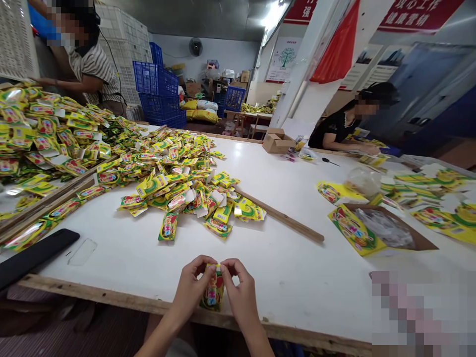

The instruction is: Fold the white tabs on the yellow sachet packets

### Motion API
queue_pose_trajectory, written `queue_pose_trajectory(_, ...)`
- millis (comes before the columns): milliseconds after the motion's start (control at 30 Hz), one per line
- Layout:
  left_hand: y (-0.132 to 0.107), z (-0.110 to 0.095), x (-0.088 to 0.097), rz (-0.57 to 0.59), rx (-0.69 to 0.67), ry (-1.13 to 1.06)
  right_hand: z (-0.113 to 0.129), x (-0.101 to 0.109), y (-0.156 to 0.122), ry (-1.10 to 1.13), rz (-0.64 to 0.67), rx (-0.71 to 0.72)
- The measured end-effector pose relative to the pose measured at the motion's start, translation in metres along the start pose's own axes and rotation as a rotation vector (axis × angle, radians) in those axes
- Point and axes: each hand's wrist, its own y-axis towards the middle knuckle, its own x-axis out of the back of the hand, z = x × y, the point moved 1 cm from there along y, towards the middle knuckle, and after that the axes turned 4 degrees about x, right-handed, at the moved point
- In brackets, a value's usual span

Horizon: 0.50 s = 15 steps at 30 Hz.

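At the front edge of the table, a small yellow-green printed carton (213,293) stands between my hands, its top end toward the far side. My left hand (194,281) pinches the upper left of the carton between thumb and fingers. On the other side, my right hand (239,288) has thumb and fingers closed at the upper right corner, near a pale flap. Beyond them lies a heap of similar small cartons (178,178), several with white end flaps sticking out. A single carton (168,226) rests at the heap's near side.
A wooden stick (282,215) lies right of the heap. Farther right are an open display box (357,230) with clear plastic inside and flat printed cartons (446,218). A black phone-like object (37,253) lies left. Two people work across the table; blue crates (156,94) stand behind.
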Motion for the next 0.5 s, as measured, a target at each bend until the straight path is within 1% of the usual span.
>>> queue_pose_trajectory(133,-0.007,0.006,0.004,0.041,-0.021,0.005,-0.004,-0.003,-0.007,0.075,0.04,0.01)
queue_pose_trajectory(233,-0.014,0.007,0.009,0.081,-0.069,0.089,-0.005,-0.008,-0.012,0.121,0.08,-0.001)
queue_pose_trajectory(300,-0.012,0.006,0.015,0.082,-0.126,0.185,-0.002,0.0,-0.017,0.082,0.055,0.008)
queue_pose_trajectory(333,-0.009,0.006,0.02,0.051,-0.16,0.248,-0.001,0.012,-0.021,0.031,0.024,0.015)
queue_pose_trajectory(367,-0.002,0.005,0.027,-0.012,-0.194,0.321,0.001,0.029,-0.026,-0.039,-0.019,0.016)
queue_pose_trajectory(400,0.006,0.004,0.037,-0.103,-0.222,0.403,0.001,0.052,-0.032,-0.128,-0.077,0.005)
queue_pose_trajectory(467,0.029,0.002,0.06,-0.353,-0.244,0.584,-0.001,0.112,-0.047,-0.337,-0.228,-0.06)
queue_pose_trajectory(500,0.041,0.001,0.072,-0.476,-0.223,0.687,-0.004,0.146,-0.055,-0.454,-0.34,-0.105)
